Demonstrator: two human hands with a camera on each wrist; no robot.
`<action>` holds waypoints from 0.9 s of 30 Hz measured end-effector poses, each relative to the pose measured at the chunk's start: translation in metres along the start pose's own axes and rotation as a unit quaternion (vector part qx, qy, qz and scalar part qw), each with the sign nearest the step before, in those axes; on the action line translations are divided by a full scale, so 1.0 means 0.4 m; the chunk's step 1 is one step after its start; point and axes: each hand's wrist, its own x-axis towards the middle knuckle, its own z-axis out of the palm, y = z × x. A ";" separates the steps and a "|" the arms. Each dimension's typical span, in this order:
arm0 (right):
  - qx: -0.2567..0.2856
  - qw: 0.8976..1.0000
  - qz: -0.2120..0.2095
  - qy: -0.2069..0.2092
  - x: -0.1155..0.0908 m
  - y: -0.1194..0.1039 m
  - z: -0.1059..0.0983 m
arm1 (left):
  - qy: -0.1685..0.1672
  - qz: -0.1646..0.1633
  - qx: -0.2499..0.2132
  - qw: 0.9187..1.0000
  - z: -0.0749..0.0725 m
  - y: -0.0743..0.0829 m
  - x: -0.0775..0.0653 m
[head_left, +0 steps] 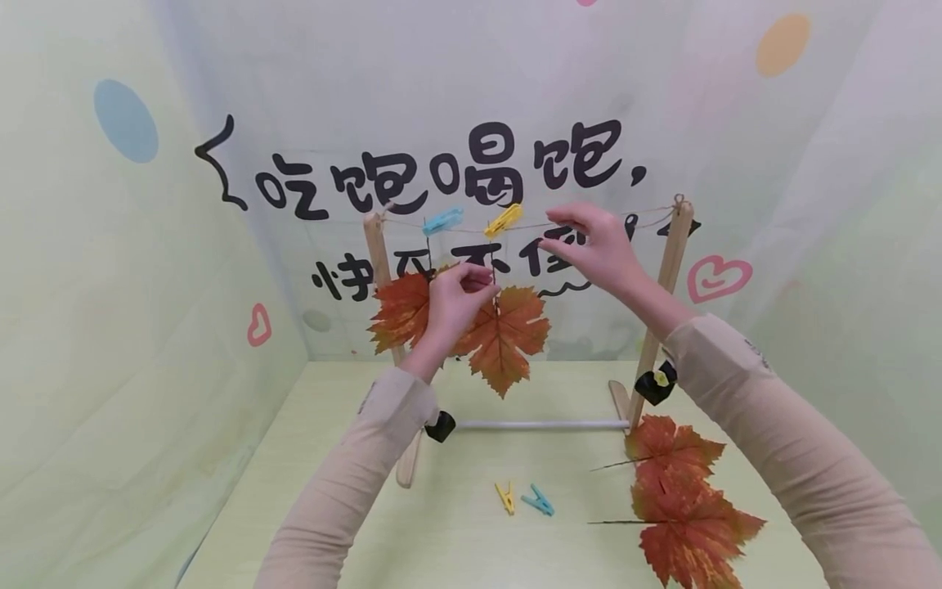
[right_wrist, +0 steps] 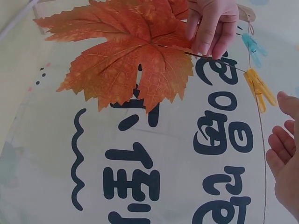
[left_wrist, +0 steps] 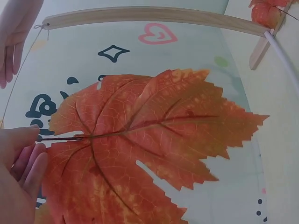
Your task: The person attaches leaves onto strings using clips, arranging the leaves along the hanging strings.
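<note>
String (right_wrist: 265,182) is tied between two posts (head_left: 668,262), by which, it seems, enough height is given for things to hang clear of the table (head_left: 441,532). Below the string, a leaf (head_left: 508,339) is hung tip down, the upper end of its stem (left_wrist: 60,138) gripped by a yellow clip (head_left: 504,221) on the string. Lower down, that stem is pinched between thumb and fingertips of the left hand (head_left: 455,303), probably so that swinging or twisting is prevented. Near the string, beside the yellow clip, the right hand (head_left: 596,245) is raised with thumb and fingers parted; nothing is held by it, so the clip's spring is presumably relied on. Towards the string's left end, another leaf (head_left: 401,307) is hung by a blue clip (head_left: 443,221). Well below the string, two clips (head_left: 505,497) are laid on the table, and below its right end two loose leaves (head_left: 695,528) are placed, stems turned inward, perhaps for easy pinching.
</note>
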 end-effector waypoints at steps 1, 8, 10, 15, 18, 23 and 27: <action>0.001 1.000 -0.002 0.000 -0.004 0.003 -0.001 | 0.001 0.001 0.000 1.000 -0.002 -0.001 -0.002; 0.004 1.000 0.015 -0.023 -0.050 0.012 -0.005 | 0.009 0.002 -0.012 1.000 -0.014 -0.009 -0.019; 0.002 0.999 0.018 -0.029 -0.066 0.016 -0.007 | 0.004 -0.004 -0.012 1.000 -0.016 -0.011 -0.025; 0.007 0.999 0.017 -0.038 -0.104 0.036 -0.015 | -0.017 -0.025 -0.008 0.999 -0.011 -0.019 -0.044; 0.005 0.999 0.018 -0.041 -0.127 0.056 -0.020 | -0.037 -0.029 -0.007 0.999 0.000 -0.031 -0.057; -0.003 0.999 0.024 -0.046 -0.169 0.088 -0.028 | -0.070 -0.026 -0.003 0.997 0.020 -0.060 -0.078; -0.011 0.998 0.046 -0.052 -0.207 0.114 -0.032 | -0.090 -0.030 -0.005 0.995 0.037 -0.076 -0.096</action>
